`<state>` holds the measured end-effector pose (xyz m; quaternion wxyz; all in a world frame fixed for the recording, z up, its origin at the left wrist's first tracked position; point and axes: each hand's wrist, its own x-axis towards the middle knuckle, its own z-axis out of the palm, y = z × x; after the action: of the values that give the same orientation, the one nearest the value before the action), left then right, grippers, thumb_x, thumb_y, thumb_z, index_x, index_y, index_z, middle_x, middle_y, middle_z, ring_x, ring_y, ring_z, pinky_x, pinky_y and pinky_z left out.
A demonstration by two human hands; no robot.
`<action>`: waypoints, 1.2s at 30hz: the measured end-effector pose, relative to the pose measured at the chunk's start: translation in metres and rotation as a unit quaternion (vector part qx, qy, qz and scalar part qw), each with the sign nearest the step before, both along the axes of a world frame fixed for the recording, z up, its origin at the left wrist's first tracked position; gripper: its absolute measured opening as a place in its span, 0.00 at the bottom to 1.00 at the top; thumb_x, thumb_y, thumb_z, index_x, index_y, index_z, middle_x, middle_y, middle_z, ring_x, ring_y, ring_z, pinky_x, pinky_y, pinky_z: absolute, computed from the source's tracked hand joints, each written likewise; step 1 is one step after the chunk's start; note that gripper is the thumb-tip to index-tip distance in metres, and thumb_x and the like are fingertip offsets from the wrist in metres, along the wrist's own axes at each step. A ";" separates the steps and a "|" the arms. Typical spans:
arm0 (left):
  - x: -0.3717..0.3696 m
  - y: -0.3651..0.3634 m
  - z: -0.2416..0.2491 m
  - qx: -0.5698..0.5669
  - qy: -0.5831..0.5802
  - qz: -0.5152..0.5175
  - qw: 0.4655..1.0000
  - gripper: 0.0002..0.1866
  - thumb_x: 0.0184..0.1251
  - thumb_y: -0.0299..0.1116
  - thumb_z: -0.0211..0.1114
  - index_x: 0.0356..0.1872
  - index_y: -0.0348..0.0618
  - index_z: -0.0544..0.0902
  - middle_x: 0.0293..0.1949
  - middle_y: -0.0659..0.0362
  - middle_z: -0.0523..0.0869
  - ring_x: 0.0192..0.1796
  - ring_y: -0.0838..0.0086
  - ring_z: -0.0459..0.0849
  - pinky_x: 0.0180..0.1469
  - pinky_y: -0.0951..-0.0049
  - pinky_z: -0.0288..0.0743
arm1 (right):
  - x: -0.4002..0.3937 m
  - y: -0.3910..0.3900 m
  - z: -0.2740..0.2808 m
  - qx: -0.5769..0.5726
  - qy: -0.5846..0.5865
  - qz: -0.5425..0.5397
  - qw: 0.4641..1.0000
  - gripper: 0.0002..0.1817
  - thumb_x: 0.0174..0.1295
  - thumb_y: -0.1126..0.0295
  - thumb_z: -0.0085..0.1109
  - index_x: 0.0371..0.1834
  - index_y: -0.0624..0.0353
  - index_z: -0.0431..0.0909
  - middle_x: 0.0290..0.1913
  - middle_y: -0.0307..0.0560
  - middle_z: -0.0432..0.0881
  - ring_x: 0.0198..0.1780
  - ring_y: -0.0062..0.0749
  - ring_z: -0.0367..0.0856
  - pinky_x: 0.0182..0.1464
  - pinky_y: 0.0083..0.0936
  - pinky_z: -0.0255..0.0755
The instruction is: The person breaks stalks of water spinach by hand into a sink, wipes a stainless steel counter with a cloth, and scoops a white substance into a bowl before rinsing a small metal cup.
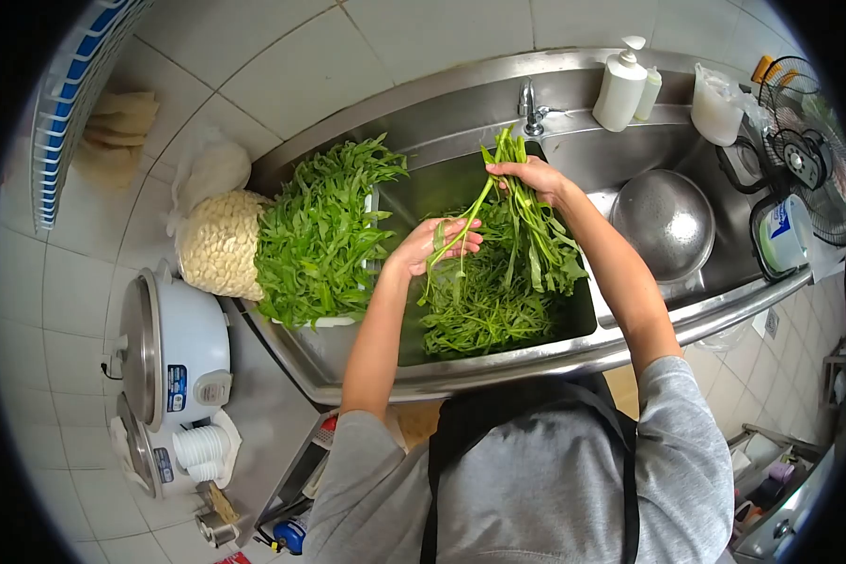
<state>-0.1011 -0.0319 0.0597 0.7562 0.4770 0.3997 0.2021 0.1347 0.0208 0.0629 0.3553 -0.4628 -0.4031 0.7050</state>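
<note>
Over the sink basin [587, 315], my right hand [533, 179] is wrapped round the stems of a bunch of water spinach [547, 246], whose leaves hang down. Lower and to its left, my left hand [442, 242] has its palm turned up, fingers loosely curved around one water spinach stem [465, 218] that slants down from the bunch. A narrow leaf crosses its fingers. Beneath both hands, a heap of loose greens [487, 324] lies in the basin. Left of the basin, a white basket [334, 321] is piled high with more leafy greens [324, 235].
A tap [530, 111] stands behind the basin, with a pump bottle [620, 89] to its right. An upturned metal bowl [663, 226] rests in the right basin. A bag of pale peeled cloves [221, 244] and a rice cooker [195, 343] stand at left; a black fan [804, 155] is far right.
</note>
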 end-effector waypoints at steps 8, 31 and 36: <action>-0.048 0.013 -0.020 0.061 0.171 0.048 0.982 0.20 0.70 0.43 0.51 0.53 0.38 0.74 0.43 0.55 0.83 0.38 0.76 0.82 0.39 0.81 0.74 | 0.017 -0.004 0.004 0.011 -0.001 -0.051 0.999 0.13 0.51 0.63 0.67 0.31 0.56 0.74 0.20 0.37 0.75 0.18 0.18 0.71 0.18 0.18 0.67; 0.039 0.017 0.009 0.317 0.175 0.014 0.932 0.13 0.61 0.30 0.60 0.42 0.31 0.78 0.28 0.60 0.82 0.29 0.80 0.79 0.34 0.78 0.74 | 0.047 -0.029 0.016 0.070 -0.004 -0.031 0.997 0.16 0.54 0.61 0.65 0.39 0.59 0.77 0.27 0.35 0.76 0.28 0.17 0.72 0.29 0.16 0.67; 0.034 0.016 0.019 0.206 0.093 -0.069 0.972 0.14 0.65 0.32 0.57 0.45 0.30 0.76 0.32 0.58 0.82 0.33 0.78 0.80 0.40 0.78 0.74 | 0.050 -0.023 0.008 0.110 -0.001 0.007 0.994 0.21 0.56 0.60 0.63 0.49 0.61 0.74 0.33 0.37 0.75 0.33 0.17 0.71 0.33 0.16 0.67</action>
<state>-0.0671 -0.0163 0.0785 0.6133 0.6658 0.3841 0.1818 0.1846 -0.0025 0.0706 0.3985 -0.4190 -0.4819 0.6583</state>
